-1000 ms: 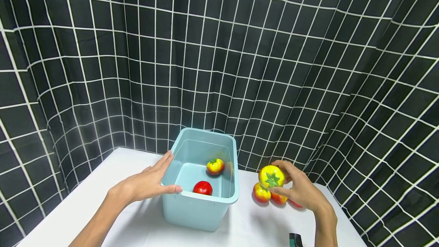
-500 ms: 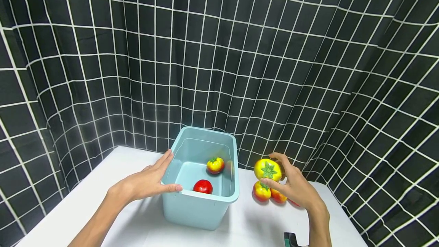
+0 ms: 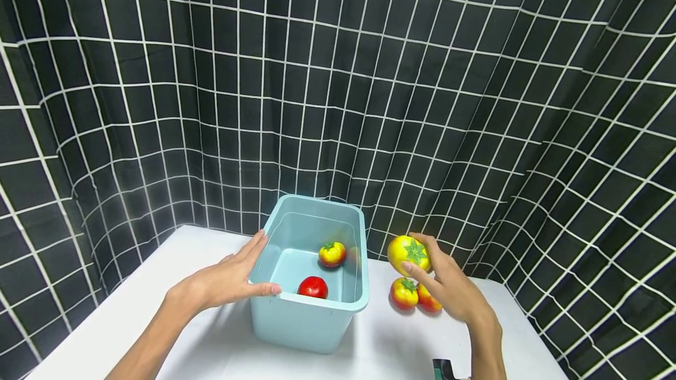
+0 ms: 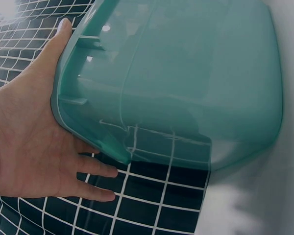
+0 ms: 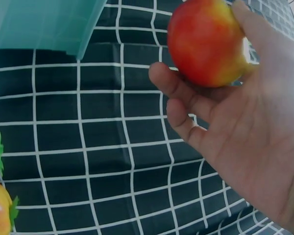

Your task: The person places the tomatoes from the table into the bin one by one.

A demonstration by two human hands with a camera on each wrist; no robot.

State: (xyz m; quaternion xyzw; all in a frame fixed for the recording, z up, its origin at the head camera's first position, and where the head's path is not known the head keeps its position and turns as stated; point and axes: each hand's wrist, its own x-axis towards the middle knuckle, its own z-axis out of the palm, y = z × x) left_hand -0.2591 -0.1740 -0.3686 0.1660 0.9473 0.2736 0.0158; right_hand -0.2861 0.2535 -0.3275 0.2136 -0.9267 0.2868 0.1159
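My right hand holds a yellow-and-red tomato with a green star-shaped calyx, raised above the table to the right of the bin. The right wrist view shows the tomato's red underside between thumb and fingers. My left hand rests on the light blue plastic bin, its thumb on the front rim and its fingers spread along the left rim. Inside the bin lie a red tomato and a yellow-and-red tomato, apart from each other.
Two more yellow-and-red tomatoes, one in front and one beside it, sit on the white table below my right hand. A dark and green object shows at the bottom edge. Black grid-patterned cloth hangs behind.
My right hand has lifted the tomato slightly and moved it left, towards the bin. The left hand and the bin stay put.
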